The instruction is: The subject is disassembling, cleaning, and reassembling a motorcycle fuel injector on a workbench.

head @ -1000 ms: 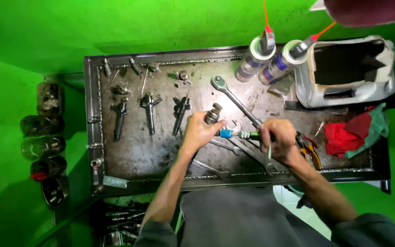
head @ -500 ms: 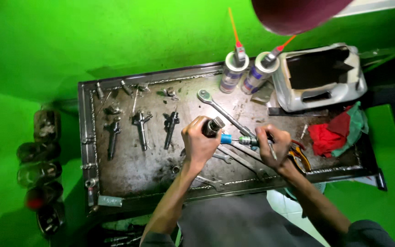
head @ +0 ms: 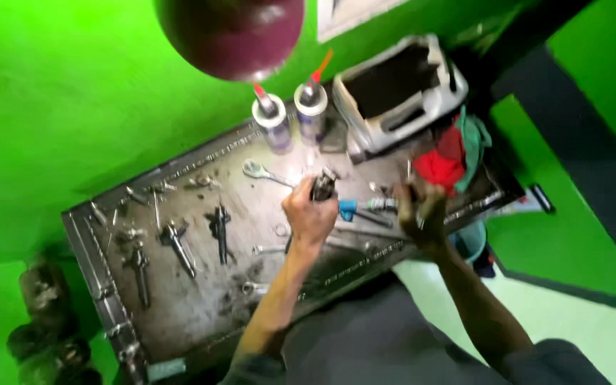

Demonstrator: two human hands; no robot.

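My left hand (head: 311, 215) is closed around a dark metal injector part (head: 321, 187) above the greasy metal tray (head: 201, 314). My right hand (head: 418, 210) grips the handle end of a tool with a blue collar (head: 348, 209) that runs across to the part in my left hand. Both hands hover over the right half of the tray. A long wrench (head: 265, 172) lies just beyond my left hand.
Several dark injectors (head: 177, 244) lie in the tray's left half with small bolts and rings. Two spray cans (head: 290, 117) stand at the back edge. A grey plastic container (head: 397, 89) and a red rag (head: 440, 166) sit at the right. Green wall surrounds.
The view has tilted and shifted, so the tray now sits at an angle. My hands keep the same hold on the part and the tool, still close together.
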